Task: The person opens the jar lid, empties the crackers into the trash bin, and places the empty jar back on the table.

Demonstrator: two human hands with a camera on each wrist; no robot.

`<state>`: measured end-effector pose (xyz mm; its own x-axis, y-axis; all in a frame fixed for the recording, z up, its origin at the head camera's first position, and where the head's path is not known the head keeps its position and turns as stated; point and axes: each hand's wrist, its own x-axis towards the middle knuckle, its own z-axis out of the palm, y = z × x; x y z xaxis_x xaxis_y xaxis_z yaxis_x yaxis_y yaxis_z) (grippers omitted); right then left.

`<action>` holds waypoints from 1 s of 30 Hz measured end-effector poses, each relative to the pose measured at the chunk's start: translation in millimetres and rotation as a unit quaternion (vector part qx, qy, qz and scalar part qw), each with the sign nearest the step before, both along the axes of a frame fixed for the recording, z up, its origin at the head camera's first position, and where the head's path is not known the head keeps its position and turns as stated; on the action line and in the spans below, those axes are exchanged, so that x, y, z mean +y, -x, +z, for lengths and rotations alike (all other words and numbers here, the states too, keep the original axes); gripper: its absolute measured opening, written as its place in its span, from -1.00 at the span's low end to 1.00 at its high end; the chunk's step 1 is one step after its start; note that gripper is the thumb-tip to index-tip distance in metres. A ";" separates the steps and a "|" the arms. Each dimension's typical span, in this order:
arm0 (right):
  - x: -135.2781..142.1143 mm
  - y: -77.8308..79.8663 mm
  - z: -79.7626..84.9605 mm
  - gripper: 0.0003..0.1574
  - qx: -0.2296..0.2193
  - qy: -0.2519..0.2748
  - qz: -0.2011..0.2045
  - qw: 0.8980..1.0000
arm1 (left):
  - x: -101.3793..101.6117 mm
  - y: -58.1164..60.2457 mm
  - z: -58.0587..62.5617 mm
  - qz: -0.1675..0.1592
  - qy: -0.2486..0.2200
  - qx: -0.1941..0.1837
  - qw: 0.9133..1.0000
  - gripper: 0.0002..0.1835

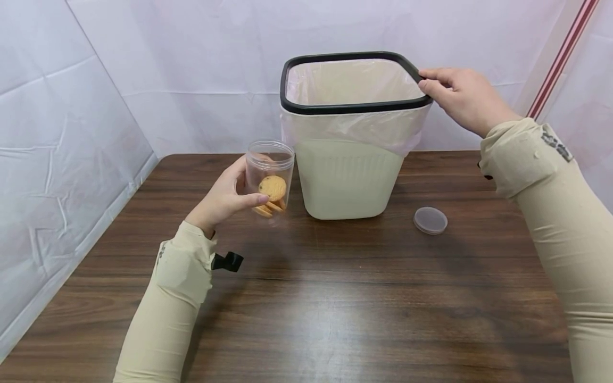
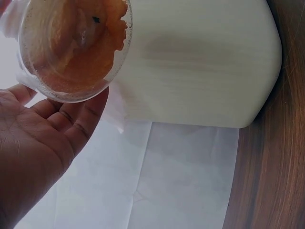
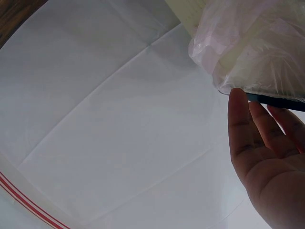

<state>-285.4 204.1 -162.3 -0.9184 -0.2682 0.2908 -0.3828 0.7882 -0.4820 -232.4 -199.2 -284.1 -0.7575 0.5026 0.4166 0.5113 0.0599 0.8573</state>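
Observation:
My left hand (image 1: 229, 194) grips a clear plastic jar (image 1: 252, 173) by its side, thumb across the front. The jar has no lid on and stands upright in the air, left of the trash can. Several round cookies (image 1: 272, 188) lie in its lower part; the left wrist view shows them through the jar's bottom (image 2: 71, 98). A pale trash can (image 1: 347, 181) with a dark rim (image 1: 354, 109) stands on the table, lined with a thin translucent bag (image 1: 402, 130). With fairly straight fingers, my right hand (image 1: 466, 98) touches the rim's right corner; some fingertips are hidden in the right wrist view (image 3: 267, 162).
A round clear lid (image 1: 430, 220) lies flat on the brown wooden table (image 1: 325, 298), right of the trash can. White sheeting (image 1: 206, 64) hangs behind and at the left side. A red stripe (image 1: 560, 61) runs down the sheeting at the right.

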 end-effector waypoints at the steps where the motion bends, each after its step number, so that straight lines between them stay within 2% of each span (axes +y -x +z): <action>1: -0.2 0.0 0.1 -0.28 0.000 -0.001 -0.001 1.000 | -0.1 0.0 -0.1 -0.002 -0.002 -0.004 1.000 -0.36; 5: -0.7 0.2 0.2 -0.29 0.000 -0.004 -0.004 1.000 | -0.1 -0.8 -0.6 0.008 -0.005 -0.009 1.000 -0.39; 15: 0.2 -0.4 -0.8 -0.30 -0.002 0.003 -0.003 1.000 | 0.9 -3.2 1.8 0.063 0.004 -0.014 0.998 -0.43; 26: -1.2 2.2 0.2 -0.30 0.004 0.000 0.000 1.000 | -3.6 0.8 3.3 0.102 -0.034 -0.013 0.994 -0.61; 30: -2.0 2.8 0.3 -0.30 0.007 -0.007 0.000 1.000 | -4.9 1.2 3.3 0.106 -0.050 -0.022 0.993 -0.64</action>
